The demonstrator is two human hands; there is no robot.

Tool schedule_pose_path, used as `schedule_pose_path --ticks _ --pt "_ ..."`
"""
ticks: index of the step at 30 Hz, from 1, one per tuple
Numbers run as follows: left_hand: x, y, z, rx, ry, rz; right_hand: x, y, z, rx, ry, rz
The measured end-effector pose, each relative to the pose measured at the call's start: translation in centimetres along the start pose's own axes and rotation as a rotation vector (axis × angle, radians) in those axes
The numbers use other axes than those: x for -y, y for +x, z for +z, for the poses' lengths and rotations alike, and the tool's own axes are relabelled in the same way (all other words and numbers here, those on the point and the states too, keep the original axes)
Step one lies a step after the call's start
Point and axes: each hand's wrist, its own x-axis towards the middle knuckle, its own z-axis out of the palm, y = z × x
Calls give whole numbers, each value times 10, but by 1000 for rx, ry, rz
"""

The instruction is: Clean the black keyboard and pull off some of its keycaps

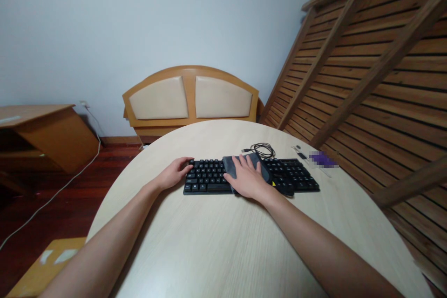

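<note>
A black keyboard lies across the round table, its cable coiled behind it. My left hand is at the keyboard's left end, thumb and fingers closed about its far corner. Over the middle of the keys lies a grey cloth, with a darker part and a small yellow patch showing at its right. Flat on this cloth rests my right hand, fingers spread and pointing away from me. The keys beneath the cloth and hand are hidden.
Right of the keyboard are small thin items and a blurred purple thing near the edge of the table. Beyond stand a padded headboard and a leaning slatted wooden frame. A wooden desk is at left.
</note>
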Motion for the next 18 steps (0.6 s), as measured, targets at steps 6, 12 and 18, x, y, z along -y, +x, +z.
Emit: schedule_pose_path --ticks 6,12,18 --pt "2 2 5 -30 55 15 -9 0 -8 -58 -57 -111" --pt "3 4 10 -54 119 58 2 7 -11 -80 -61 -122" --pt "8 4 5 -7 107 109 45 12 2 -79 -25 -288"
